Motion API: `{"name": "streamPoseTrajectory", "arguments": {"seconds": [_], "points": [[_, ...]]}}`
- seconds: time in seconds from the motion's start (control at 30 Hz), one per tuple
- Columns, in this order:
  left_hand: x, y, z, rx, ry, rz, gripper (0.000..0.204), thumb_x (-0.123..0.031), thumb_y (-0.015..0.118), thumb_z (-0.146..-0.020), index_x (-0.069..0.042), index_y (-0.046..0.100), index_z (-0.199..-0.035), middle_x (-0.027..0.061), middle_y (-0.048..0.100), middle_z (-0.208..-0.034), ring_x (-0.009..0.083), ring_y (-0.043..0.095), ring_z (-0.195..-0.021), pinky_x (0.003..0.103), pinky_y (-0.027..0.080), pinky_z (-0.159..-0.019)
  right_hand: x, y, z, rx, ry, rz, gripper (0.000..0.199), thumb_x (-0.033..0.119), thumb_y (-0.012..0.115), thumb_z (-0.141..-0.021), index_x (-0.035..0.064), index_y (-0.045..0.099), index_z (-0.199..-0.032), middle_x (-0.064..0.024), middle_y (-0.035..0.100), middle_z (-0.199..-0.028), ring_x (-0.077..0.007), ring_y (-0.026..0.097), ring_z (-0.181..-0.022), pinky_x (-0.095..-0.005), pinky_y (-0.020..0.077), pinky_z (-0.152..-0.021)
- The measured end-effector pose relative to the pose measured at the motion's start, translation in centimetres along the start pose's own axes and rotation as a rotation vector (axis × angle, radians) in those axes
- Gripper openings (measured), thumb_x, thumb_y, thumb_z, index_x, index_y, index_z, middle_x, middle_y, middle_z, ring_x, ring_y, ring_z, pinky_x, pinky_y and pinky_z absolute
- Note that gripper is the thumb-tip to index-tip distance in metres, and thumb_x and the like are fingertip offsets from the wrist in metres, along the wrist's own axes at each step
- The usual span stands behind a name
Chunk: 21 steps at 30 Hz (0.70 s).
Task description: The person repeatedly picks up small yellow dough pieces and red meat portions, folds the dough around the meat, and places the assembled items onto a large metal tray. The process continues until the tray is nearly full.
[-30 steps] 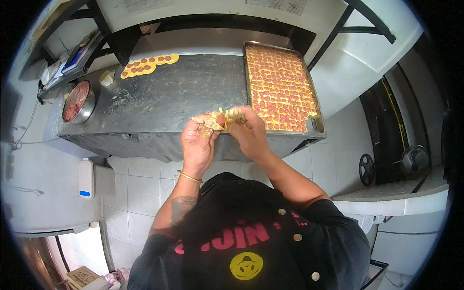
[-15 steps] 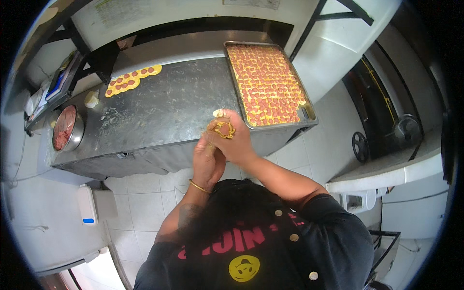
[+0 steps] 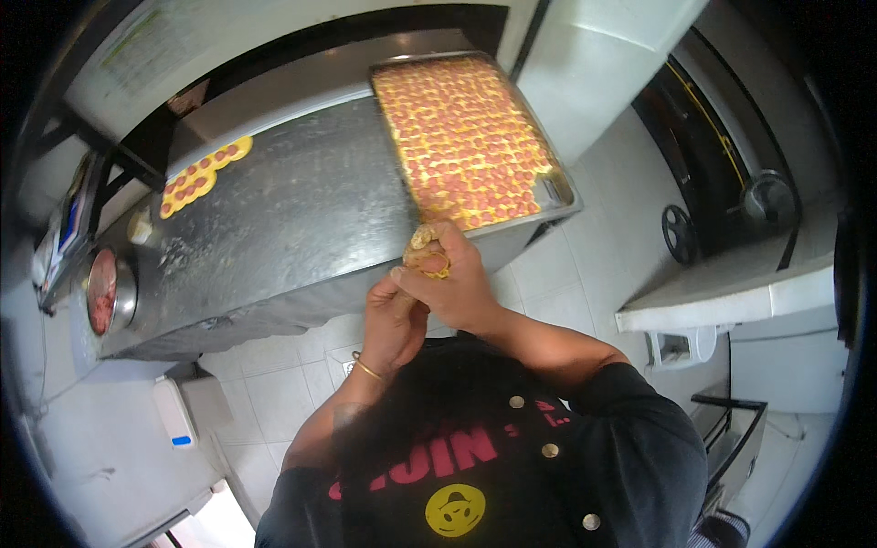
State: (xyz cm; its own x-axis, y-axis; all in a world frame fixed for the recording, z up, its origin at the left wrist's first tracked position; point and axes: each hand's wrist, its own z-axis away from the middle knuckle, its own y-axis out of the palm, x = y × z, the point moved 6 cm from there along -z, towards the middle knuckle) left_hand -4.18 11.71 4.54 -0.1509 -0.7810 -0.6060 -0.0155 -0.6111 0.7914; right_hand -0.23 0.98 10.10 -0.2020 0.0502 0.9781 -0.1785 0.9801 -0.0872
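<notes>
My right hand (image 3: 463, 290) is curled around a small dumpling (image 3: 435, 265), whose pink filling shows above an edge of yellow wrapper. A pale, lumpy patch lies at the top of its curled forefinger. Against it from the left presses my left hand (image 3: 393, 324), fingers bent and closed; a tan strip shows between the two hands, and I cannot tell what it is. Both hands are in front of the table's near edge. Beyond them a metal tray (image 3: 555, 203) carries tight rows of similar dumplings. At the table's far left lie yellow round wrappers (image 3: 194, 179) topped with pink filling.
A metal bowl (image 3: 125, 301) of pink minced filling stands at the left end of the dark table (image 3: 301, 201). Near it is a small pale lump (image 3: 140, 226). A white bin (image 3: 176, 413) is on the floor at left, a counter (image 3: 713, 306) at right.
My view has turned, so the table, tray and bowl sit further left in the picture. Both hands stay together on the dumpling, and less of its yellow wrapper shows now.
</notes>
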Motion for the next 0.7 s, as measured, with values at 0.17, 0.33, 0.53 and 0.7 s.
{"name": "streamPoseTrajectory", "arguments": {"seconds": [0.17,0.33,0.53,0.7], "points": [[4.4,1.9,-3.1,-0.101,-0.064,-0.026,0.014,-0.001,0.064,-0.101,-0.004,0.072,-0.112,0.0050,0.073,-0.115,0.0177,0.070,-0.103,0.034,0.056,-0.094,-1.5,-5.4,-0.7,-0.049,-0.173,0.162,0.045,0.021,0.081,-0.080,0.0008,0.059,-0.114,-0.0162,0.067,-0.098,-0.0273,0.068,-0.092,-0.0396,0.0541,-0.082],[8.5,4.4,-6.9,-0.004,-0.275,0.094,0.030,-0.015,0.058,-0.105,-0.005,0.063,-0.132,0.0082,0.067,-0.132,0.0205,0.064,-0.120,0.038,0.053,-0.100,-3.2,-12.8,-2.9,0.015,-0.031,0.104,0.040,0.020,0.079,-0.080,0.0011,0.061,-0.110,-0.0170,0.067,-0.097,-0.0312,0.069,-0.090,-0.0438,0.0536,-0.079],[11.0,9.0,-10.8,-0.079,-0.384,0.210,0.051,-0.037,0.044,-0.111,-0.002,0.050,-0.148,0.0154,0.061,-0.144,0.0256,0.060,-0.131,0.042,0.050,-0.106,-8.9,-17.9,-4.5,0.051,-0.183,0.158,0.040,0.021,0.079,-0.081,0.0019,0.063,-0.112,-0.0172,0.067,-0.098,-0.0363,0.068,-0.094,-0.0464,0.0534,-0.082],[14.6,6.4,-16.5,-0.048,-0.445,-0.100,0.067,-0.049,0.038,-0.113,0.000,0.037,-0.157,0.0203,0.063,-0.140,0.0310,0.064,-0.123,0.045,0.049,-0.107,-9.7,-23.8,-5.5,-0.091,-0.144,0.338,0.043,0.022,0.079,-0.083,0.0044,0.066,-0.120,-0.0157,0.067,-0.096,-0.0375,0.066,-0.094,-0.0464,0.0530,-0.084]]}}
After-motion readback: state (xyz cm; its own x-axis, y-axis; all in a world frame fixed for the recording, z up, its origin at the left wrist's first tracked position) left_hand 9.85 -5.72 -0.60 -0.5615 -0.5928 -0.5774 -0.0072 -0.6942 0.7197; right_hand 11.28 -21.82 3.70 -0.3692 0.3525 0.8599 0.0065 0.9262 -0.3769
